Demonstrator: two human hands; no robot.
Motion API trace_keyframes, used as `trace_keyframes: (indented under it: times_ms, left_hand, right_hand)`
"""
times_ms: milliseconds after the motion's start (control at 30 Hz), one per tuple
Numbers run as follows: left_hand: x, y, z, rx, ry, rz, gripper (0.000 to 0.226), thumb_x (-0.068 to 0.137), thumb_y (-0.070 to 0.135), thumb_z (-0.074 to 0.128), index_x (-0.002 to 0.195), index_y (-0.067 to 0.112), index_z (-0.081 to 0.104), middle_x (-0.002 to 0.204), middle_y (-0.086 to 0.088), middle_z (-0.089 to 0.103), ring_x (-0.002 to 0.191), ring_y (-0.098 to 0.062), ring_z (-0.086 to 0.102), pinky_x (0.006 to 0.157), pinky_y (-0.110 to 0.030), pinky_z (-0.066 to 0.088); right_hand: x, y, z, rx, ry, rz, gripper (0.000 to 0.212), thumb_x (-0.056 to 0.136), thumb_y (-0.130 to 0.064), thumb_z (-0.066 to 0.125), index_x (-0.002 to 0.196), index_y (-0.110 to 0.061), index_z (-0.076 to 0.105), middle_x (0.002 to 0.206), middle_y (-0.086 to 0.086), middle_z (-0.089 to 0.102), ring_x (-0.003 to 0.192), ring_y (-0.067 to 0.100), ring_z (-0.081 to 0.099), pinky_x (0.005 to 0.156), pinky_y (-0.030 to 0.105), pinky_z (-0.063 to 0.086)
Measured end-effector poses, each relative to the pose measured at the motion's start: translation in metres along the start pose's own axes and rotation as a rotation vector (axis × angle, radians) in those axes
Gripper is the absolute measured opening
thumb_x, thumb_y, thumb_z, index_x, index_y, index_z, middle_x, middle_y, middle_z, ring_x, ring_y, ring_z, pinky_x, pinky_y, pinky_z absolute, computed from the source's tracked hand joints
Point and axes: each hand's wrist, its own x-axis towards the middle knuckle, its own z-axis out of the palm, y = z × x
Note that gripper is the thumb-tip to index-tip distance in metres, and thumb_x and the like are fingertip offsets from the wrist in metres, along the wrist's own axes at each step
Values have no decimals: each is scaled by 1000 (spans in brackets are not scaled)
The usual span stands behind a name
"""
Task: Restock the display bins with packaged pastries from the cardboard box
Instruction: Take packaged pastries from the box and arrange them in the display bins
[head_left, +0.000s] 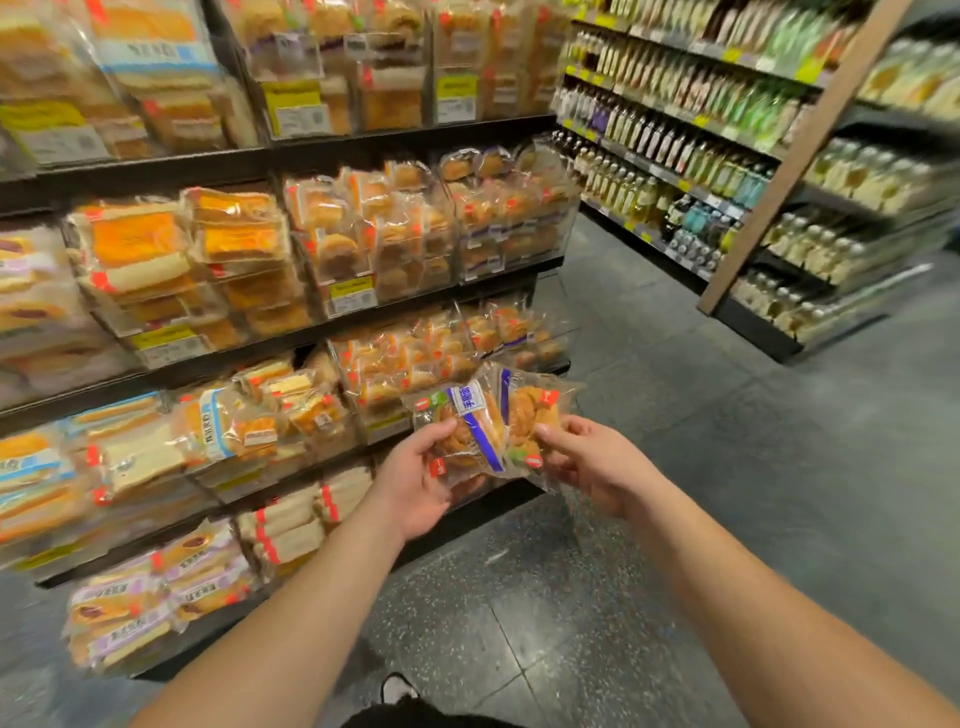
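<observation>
I hold two clear packets of twisted golden pastry with blue label strips in front of the shelving's right end. My left hand (415, 475) grips the left packet (465, 423) from below, thumb on its face. The right packet (530, 415) is pinched at its edge by my right hand (587, 462). Just behind them a clear display bin (415, 364) on a lower tier holds several similar packets. The cardboard box is not in view.
Tiered dark shelves (311, 150) of clear bins with packaged breads and cakes fill the left and centre. Bottle shelves (675, 145) line the far right across a grey speckled floor aisle (727, 441). My shoe (397, 688) shows at the bottom.
</observation>
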Motion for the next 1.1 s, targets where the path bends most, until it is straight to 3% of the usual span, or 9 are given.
trace_keyframes:
  times_ms: [233, 333, 433, 633, 667, 733, 867, 1000, 1100]
  left_hand:
    - [81, 17, 22, 75, -11, -71, 56, 77, 27, 69, 130, 9, 61, 123, -17, 68, 118, -34, 63, 110, -54, 40]
    - [128, 34, 27, 119, -11, -89, 48, 82, 24, 68, 126, 6, 63, 118, -14, 71, 112, -28, 67, 105, -46, 46]
    - [176, 57, 30, 203, 7, -131, 37, 89, 21, 66, 122, 4, 65, 107, -11, 75, 97, -23, 72, 90, -36, 53]
    - [256, 104, 43, 568, 61, -155, 31, 91, 24, 68, 117, 11, 59, 91, 1, 78, 75, -8, 73, 54, -18, 53]
    - [268, 109, 46, 649, 87, -140, 36, 91, 27, 70, 120, 11, 56, 92, 3, 77, 74, -8, 73, 55, -19, 53]
    - [292, 118, 49, 879, 131, -88, 63, 88, 38, 72, 139, 12, 47, 119, 0, 70, 83, -9, 69, 65, -21, 51]
    - [332, 131, 56, 1259, 126, -5, 86, 72, 64, 75, 143, 23, 47, 140, 1, 58, 115, -18, 61, 95, -28, 45]
    - [368, 130, 75, 1477, 116, 47, 76, 84, 50, 73, 147, 21, 43, 145, -2, 52, 126, -21, 54, 91, -29, 42]
    - [396, 125, 87, 1601, 147, 65, 70, 86, 48, 71, 145, 23, 44, 140, -5, 54, 119, -21, 56, 81, -26, 41]
  right_hand:
    - [52, -22, -55, -17, 43, 21, 15, 98, -19, 60, 108, -7, 64, 66, -5, 64, 60, 3, 62, 62, 19, 50]
    - [90, -38, -79, -104, 84, 27, 24, 95, -22, 66, 112, -5, 67, 84, 7, 69, 75, 11, 66, 72, 24, 54]
    - [133, -59, -103, -189, 119, 63, 31, 91, -22, 71, 119, -10, 68, 109, 10, 75, 101, 24, 70, 95, 39, 55]
    - [215, -98, -135, -480, 186, 63, 22, 89, -27, 74, 111, -25, 73, 101, -3, 77, 101, 19, 71, 99, 46, 52]
    - [226, -103, -140, -542, 191, 64, 26, 89, -30, 74, 114, -27, 72, 101, -5, 76, 99, 17, 71, 98, 45, 53]
    - [245, -113, -148, -672, 196, 66, 32, 89, -32, 73, 121, -26, 70, 103, -8, 74, 96, 13, 69, 96, 40, 53]
    - [284, -127, -171, -922, 167, 71, 33, 90, -32, 72, 122, -23, 68, 101, -7, 68, 93, 13, 62, 85, 31, 45]
    - [334, -137, -199, -1212, 108, 68, 29, 91, -37, 69, 115, -21, 66, 102, -1, 66, 94, 19, 60, 77, 31, 44]
    - [365, -145, -214, -1334, 25, 51, 43, 93, -37, 67, 133, -23, 58, 106, -2, 61, 91, 19, 56, 71, 29, 43]
